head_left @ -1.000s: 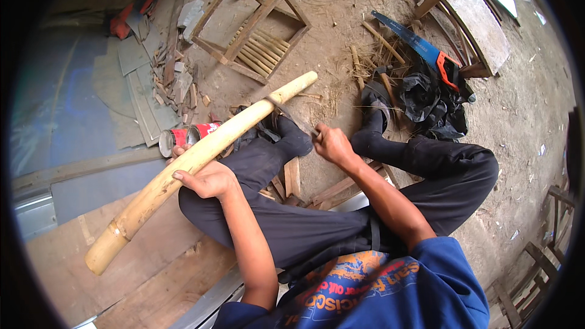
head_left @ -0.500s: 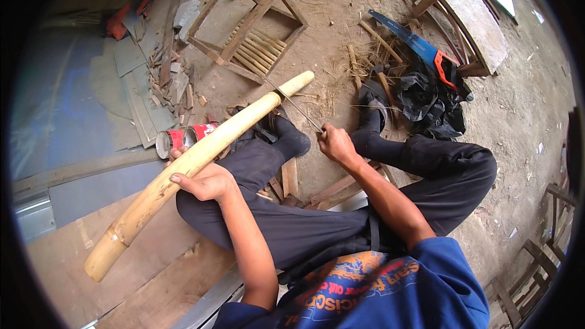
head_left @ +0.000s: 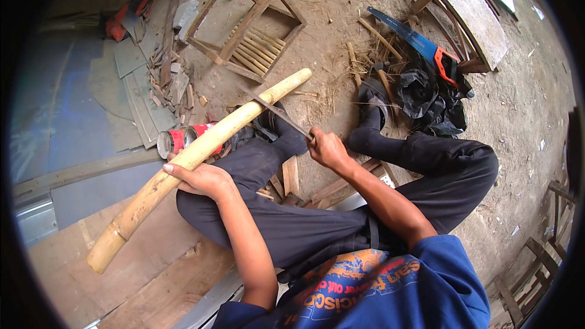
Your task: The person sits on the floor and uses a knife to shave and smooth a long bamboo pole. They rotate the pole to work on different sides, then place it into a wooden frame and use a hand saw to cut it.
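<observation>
A long pale bamboo pole (head_left: 201, 152) lies slantwise across my lap, its far end up near the wooden frame. My left hand (head_left: 204, 180) grips the pole at its middle. My right hand (head_left: 326, 149) is shut on the handle of a long knife (head_left: 277, 113), whose blade rests on the pole's upper part. I sit on the ground in dark trousers, legs bent, with dark boots on.
A wooden slatted frame (head_left: 247, 30) lies ahead on the dirt. A blue handsaw with an orange handle (head_left: 420, 42) and a black bag (head_left: 429, 97) are at the right. Two red cans (head_left: 180, 141) sit under the pole. Planks and scrap lie at the left.
My right hand has drawn the knife back along the pole toward me. The pole has shifted slightly in my left hand.
</observation>
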Demonstrator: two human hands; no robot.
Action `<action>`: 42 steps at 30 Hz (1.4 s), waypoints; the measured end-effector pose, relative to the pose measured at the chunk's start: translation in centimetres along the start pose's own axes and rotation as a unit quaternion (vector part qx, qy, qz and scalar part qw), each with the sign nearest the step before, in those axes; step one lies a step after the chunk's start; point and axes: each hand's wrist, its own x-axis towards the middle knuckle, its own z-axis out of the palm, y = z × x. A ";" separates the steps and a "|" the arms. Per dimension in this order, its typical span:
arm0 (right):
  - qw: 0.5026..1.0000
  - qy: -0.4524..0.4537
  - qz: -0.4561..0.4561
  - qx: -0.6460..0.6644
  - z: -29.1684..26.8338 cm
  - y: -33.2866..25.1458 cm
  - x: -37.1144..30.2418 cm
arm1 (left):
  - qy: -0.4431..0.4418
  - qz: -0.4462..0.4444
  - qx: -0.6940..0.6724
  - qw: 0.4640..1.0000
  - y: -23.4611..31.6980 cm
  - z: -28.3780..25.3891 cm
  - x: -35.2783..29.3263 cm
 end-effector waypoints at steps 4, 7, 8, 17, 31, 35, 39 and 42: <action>1.000 0.000 -0.016 -0.008 -0.3 -0.1 0.2 | 0.007 0.007 0.007 1.000 -0.1 0.0 0.2; 1.000 -0.011 -0.019 0.003 -0.5 -1.0 -0.2 | 0.020 -0.002 0.009 1.000 -0.1 -0.4 0.4; 1.000 0.003 -0.008 0.000 -0.4 -0.2 0.3 | 0.020 -0.008 0.008 1.000 -0.1 -0.2 0.3; 0.997 0.014 0.066 -0.044 -0.8 0.5 0.9 | 0.022 -0.017 0.020 0.999 0.2 0.1 0.1; 0.998 -0.055 -0.009 -0.003 -1.5 -0.4 0.5 | -0.016 0.021 -0.014 1.000 -0.4 -0.3 0.1; 0.999 -0.027 0.041 -0.003 -1.8 0.7 1.6 | -0.035 -0.002 -0.039 0.999 -1.0 -0.9 0.5; 0.999 -0.050 -0.012 -0.014 -2.0 -1.2 0.7 | -0.024 0.014 -0.056 0.998 -1.4 -1.3 0.6; 1.000 -0.004 0.024 -0.010 -1.7 1.8 1.8 | -0.028 0.023 -0.051 0.998 -1.1 -0.5 0.4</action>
